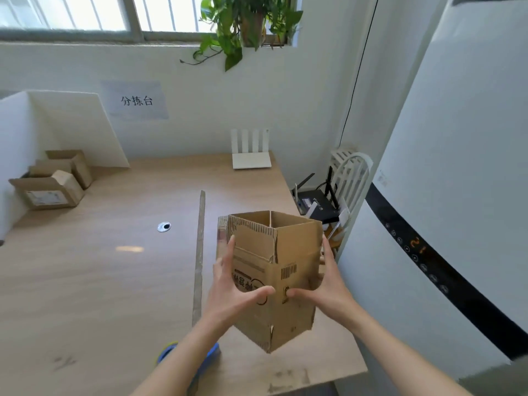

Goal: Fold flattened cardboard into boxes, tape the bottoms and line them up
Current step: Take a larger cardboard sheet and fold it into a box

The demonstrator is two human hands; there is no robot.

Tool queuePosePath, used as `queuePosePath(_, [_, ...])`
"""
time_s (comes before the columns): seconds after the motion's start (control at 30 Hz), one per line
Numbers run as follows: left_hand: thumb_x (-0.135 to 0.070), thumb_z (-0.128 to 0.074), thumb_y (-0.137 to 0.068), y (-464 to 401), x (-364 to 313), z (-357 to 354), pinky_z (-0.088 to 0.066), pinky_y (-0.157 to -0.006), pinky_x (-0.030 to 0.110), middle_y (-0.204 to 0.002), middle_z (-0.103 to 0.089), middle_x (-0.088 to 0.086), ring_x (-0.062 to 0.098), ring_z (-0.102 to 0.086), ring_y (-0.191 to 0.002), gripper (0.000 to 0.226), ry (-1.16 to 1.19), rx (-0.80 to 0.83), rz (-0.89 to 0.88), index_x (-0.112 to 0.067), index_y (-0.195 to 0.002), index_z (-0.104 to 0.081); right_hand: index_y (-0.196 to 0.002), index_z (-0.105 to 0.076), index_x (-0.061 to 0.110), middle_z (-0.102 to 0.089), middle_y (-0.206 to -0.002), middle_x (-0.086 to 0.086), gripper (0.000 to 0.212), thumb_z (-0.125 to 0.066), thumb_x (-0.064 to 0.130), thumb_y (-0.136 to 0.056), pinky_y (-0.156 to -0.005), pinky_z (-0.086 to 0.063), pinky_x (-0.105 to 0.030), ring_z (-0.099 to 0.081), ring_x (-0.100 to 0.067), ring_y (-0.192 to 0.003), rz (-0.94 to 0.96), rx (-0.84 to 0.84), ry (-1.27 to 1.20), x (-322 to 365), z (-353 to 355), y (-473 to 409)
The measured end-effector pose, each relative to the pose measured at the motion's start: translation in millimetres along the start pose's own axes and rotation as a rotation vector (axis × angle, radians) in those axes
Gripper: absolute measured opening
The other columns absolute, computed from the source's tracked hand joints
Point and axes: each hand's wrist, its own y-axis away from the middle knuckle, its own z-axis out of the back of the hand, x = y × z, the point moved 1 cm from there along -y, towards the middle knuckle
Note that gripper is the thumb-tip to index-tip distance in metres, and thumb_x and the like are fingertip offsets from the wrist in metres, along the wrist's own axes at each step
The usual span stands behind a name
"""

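The left arm (183, 355) covers most of a blue thing (213, 351) on the table, so I cannot tell what it is. The box (297, 298) hides the fingers of the right hand (328, 284) behind it. The label (43, 197) on a small far box (47, 192) is too blurry to read.

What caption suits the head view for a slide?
Both hands, left and right, hold an opened box above the desk; two boxes stand far left.
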Motion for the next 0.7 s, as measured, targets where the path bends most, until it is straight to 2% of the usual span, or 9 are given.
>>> queuePosePath(0.1, [-0.069, -0.089, -0.047, 33.1, 7.1, -11.7, -0.038, -0.112, 0.053, -0.153, -0.022, -0.005, 0.015, -0.032, -0.139, 0.134, -0.024, 0.039, -0.015, -0.065, -0.147, 0.001, -0.150, 0.006, 0.067, -0.032, -0.157, 0.018, 0.147, -0.102, 0.040, -0.055, -0.109, -0.044, -0.035, -0.042, -0.002, -0.137, 0.014, -0.019, 0.003, -8.2, -6.4, 32.4])
queuePosePath(0.2, [-0.066, -0.091, -0.048, 52.5, 20.8, -27.2, -0.037, -0.113, 0.047, -0.153, -0.019, -0.009, 0.012, -0.030, -0.139, 0.138, -0.002, 0.055, -0.042, -0.061, -0.150, 0.002, -0.152, 0.005, 0.064, -0.038, -0.151, 0.019, 0.150, -0.103, 0.044, -0.050, -0.113, -0.046, -0.050, -0.045, -0.002, -0.135, -0.027, -0.047, 0.029, -30.6, -11.4, 53.2])
queuePosePath(0.33, [-0.062, -0.093, -0.047, 65.3, 36.2, -44.6, -0.035, -0.108, 0.035, -0.157, -0.016, -0.014, 0.004, -0.027, -0.140, 0.142, -0.011, 0.055, -0.061, -0.057, -0.152, 0.003, -0.146, -0.002, 0.065, -0.038, -0.148, 0.016, 0.140, -0.103, 0.040, -0.052, -0.115, -0.044, -0.050, -0.044, -0.010, -0.136, -0.079, -0.048, 0.068, -61.7, -18.7, 65.7])
queuePosePath(0.47, [-0.066, -0.091, -0.049, 79.7, 51.7, -54.2, -0.027, -0.114, 0.041, -0.164, 0.003, -0.019, 0.006, -0.013, -0.149, 0.140, -0.082, 0.105, -0.076, -0.056, -0.152, 0.005, -0.131, -0.007, 0.068, -0.037, -0.144, 0.018, 0.123, -0.101, 0.038, -0.057, -0.113, -0.046, -0.040, -0.045, -0.008, -0.132, -0.118, -0.043, 0.080, -87.0, -30.1, 73.6])
queuePosePath(0.57, [-0.070, -0.088, -0.051, 86.4, 56.5, -52.2, -0.024, -0.117, 0.044, -0.165, 0.001, -0.019, 0.006, -0.012, -0.150, 0.137, -0.069, 0.096, -0.072, -0.055, -0.153, 0.003, -0.132, -0.015, 0.058, -0.041, -0.140, 0.019, 0.113, -0.099, 0.047, -0.057, -0.106, -0.049, -0.031, -0.048, -0.009, -0.129, -0.159, 0.001, 0.003, -100.9, -32.9, 78.9])
queuePosePath(0.63, [-0.074, -0.084, -0.051, 85.2, 54.0, -46.6, -0.024, -0.118, 0.046, -0.165, -0.002, -0.021, 0.007, -0.014, -0.151, 0.136, -0.054, 0.071, -0.072, -0.054, -0.153, 0.002, -0.134, -0.020, 0.053, -0.044, -0.136, 0.023, 0.098, -0.088, 0.064, -0.064, -0.097, -0.051, -0.018, -0.051, -0.005, -0.126, -0.165, 0.041, -0.064, -98.1, -31.5, 80.4])
queuePosePath(0.7, [-0.080, -0.078, -0.052, 78.5, 48.5, -40.7, -0.023, -0.117, 0.048, -0.165, -0.001, -0.022, 0.009, -0.012, -0.152, 0.133, -0.067, 0.042, -0.085, -0.053, -0.154, 0.003, -0.137, -0.024, 0.052, -0.043, -0.135, 0.029, 0.077, -0.073, 0.066, -0.079, -0.092, -0.046, -0.013, -0.051, -0.003, -0.124, -0.169, 0.057, -0.059, -90.1, -29.6, 76.4])
